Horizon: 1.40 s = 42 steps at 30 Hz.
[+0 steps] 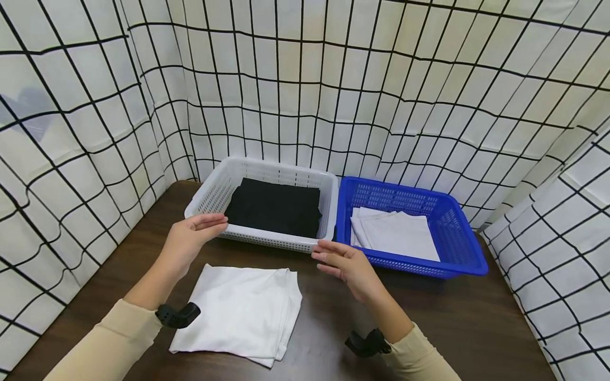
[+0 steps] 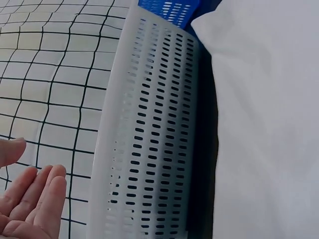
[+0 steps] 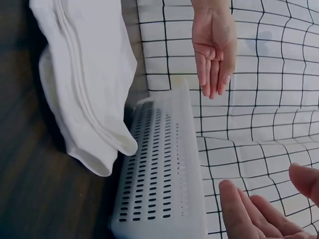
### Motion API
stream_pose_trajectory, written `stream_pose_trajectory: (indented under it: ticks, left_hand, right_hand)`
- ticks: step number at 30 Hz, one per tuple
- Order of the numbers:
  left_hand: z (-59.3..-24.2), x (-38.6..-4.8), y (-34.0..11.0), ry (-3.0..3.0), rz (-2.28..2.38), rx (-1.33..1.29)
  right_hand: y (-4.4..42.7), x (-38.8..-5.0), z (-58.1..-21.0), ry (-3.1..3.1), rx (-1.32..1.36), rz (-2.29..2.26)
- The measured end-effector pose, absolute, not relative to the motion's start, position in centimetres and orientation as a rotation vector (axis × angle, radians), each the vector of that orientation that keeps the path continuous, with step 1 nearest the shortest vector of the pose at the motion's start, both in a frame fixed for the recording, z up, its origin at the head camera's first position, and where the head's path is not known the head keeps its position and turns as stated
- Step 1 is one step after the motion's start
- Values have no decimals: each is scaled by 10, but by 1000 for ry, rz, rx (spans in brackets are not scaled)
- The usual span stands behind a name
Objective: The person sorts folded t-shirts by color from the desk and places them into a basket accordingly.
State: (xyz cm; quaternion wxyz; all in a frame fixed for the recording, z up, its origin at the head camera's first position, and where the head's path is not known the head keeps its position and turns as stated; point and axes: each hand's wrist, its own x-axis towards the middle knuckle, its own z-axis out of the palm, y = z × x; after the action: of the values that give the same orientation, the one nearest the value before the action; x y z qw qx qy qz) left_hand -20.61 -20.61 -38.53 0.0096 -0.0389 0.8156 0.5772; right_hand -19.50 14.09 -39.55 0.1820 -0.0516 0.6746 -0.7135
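White on folded cloth (image 1: 233, 309) and left basket (image 1: 271, 239), black on fabric (image 1: 274, 207), blue on right basket (image 1: 455, 241), black-on-white grid on curtain (image 1: 305, 79).

the head view is bright and mostly crisp, with soft glare on the table (image 1: 326, 328); both wrist views are dimmer and softer, the white cloth (image 2: 269, 124) showing little detail.

The white basket (image 1: 271, 239) holds black cloth (image 1: 276, 206), with a blue basket (image 1: 410, 266) to its right. A white cloth (image 1: 238, 307) lies before the white basket; left grip (image 1: 190, 241) and right grip (image 1: 350, 270) hover near its front corners.
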Motion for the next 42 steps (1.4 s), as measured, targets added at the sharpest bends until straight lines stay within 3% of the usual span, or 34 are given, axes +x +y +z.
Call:
stream_pose_trajectory:
  ticks: [13,28,42]
  left_hand:
    - [-407,-169,-211,2438,1884,-106]
    - [-433,-129,-245,2304,1839,-318]
    - [-464,-103,-264,2149,1796,-470]
  right_hand:
    - [147,-172,-425,1766,-319,-1816]
    - [142,-149,-455,1651,-248,-1572]
    - [153,-139,-469,1548,-121,-1709]
